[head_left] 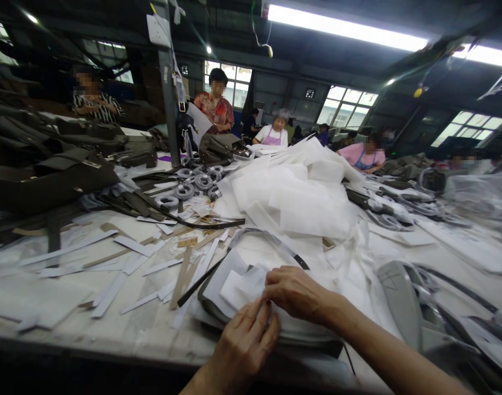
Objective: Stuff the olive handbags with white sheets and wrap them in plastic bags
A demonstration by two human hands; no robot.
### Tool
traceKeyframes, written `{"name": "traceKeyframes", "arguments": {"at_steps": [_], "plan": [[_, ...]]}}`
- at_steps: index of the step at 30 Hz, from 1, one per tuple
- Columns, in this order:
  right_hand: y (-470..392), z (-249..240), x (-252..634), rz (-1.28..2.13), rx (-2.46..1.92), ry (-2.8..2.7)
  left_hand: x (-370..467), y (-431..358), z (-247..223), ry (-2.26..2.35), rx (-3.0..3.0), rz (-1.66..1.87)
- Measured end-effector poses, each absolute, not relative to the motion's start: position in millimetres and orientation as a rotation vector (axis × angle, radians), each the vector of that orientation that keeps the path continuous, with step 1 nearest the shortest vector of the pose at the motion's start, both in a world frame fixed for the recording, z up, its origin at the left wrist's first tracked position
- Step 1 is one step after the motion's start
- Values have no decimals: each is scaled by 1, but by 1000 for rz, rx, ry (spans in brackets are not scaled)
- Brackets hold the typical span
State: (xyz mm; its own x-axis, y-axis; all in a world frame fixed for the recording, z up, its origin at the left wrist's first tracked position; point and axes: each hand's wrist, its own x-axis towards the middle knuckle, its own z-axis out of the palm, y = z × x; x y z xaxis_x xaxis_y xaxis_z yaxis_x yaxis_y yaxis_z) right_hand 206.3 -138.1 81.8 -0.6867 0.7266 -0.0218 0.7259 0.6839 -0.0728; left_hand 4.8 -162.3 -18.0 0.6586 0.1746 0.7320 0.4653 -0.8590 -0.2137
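A dark olive bag (208, 305) lies flat at the table's front edge, its top covered by a thin white wrapping sheet (239, 289). My left hand (247, 336) comes in from below, fingers bent and pressed on the sheet. From the right, my right hand (292, 291) meets it with fingertips pinched on the same sheet. The two hands touch or nearly touch, and they hide the exact grip. Beyond the sheet arches a dark bag strap (300, 261), partly under clear plastic.
Behind the bag rises a heap of white foam sheets (304, 192). Paper strips (137, 246) litter the table's left side, near coiled wrapped straps (185, 191) and piled dark bags (49, 170). A grey-green bag (401, 299) stands at right. Several co-workers are beyond, one in a patterned shirt (218, 109).
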Motion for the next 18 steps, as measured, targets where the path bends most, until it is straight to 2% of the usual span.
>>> {"name": "traceKeyframes", "arguments": {"at_steps": [7, 15, 18], "plan": [[-113, 69, 192, 90, -1405, -2955, 4, -164, -22, -519, -2506, -1044], [-107, 53, 186, 66, -1481, -2796, 10, -162, -26, -520, -2448, -1116], [-112, 62, 194, 48, -1533, -2690, 10, -161, -23, -513, -2427, -1124]]}}
